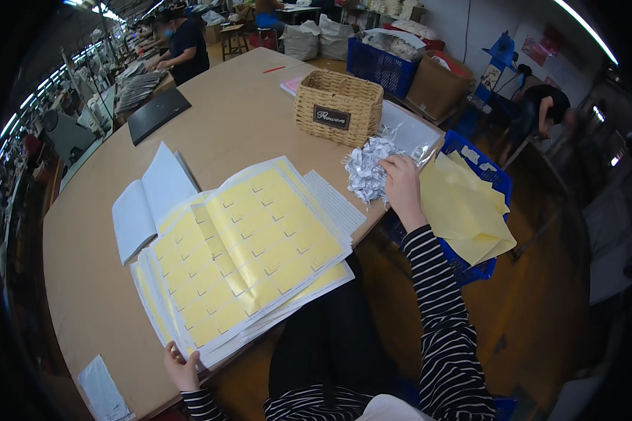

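A stack of printed sheets, the top one a yellow sheet point(288, 224) with a grid of small dark corner marks and a fold across it, lies at the table's front edge. My left hand point(181, 368) pinches its near left corner between thumb and fingers. At the right edge of the table is a heap of crumpled white strips point(369, 168). My right hand point(403, 184) reaches to the heap's right side, fingers bent together and touching it; what they grip, if anything, is hidden. Just behind the heap stands a woven basket point(323, 98) with a dark label.
An open notebook point(154, 193) and a black folder point(159, 114) lie to the left. A blue crate point(502, 175) with loose yellow paper point(463, 210) stands right of the table. A red pen point(274, 69) lies far back. Other people work beyond the table.
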Action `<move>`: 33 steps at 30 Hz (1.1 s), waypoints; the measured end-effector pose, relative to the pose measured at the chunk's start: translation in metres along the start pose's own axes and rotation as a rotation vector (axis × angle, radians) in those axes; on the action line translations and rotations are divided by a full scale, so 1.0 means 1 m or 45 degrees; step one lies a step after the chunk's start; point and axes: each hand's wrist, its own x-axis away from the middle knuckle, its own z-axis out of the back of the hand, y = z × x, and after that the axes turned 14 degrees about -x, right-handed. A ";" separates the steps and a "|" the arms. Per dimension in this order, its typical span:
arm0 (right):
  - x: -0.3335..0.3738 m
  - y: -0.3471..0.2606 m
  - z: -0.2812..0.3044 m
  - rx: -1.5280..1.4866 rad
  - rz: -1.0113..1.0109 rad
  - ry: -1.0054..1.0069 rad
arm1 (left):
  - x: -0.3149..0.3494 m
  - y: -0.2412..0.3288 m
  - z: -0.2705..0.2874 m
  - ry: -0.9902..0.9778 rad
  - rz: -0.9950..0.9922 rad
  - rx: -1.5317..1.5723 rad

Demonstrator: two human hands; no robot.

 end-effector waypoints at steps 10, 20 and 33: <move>-0.012 -0.038 0.023 -0.430 -0.176 0.165 | -0.032 -0.016 0.013 -0.099 -0.020 -0.117; 0.066 -0.110 0.052 -0.662 -0.167 -0.098 | -0.057 -0.037 -0.002 -0.026 -0.724 -0.116; 0.143 -0.113 0.099 -0.648 -0.365 -0.224 | -0.057 0.025 -0.007 0.060 -0.106 -0.265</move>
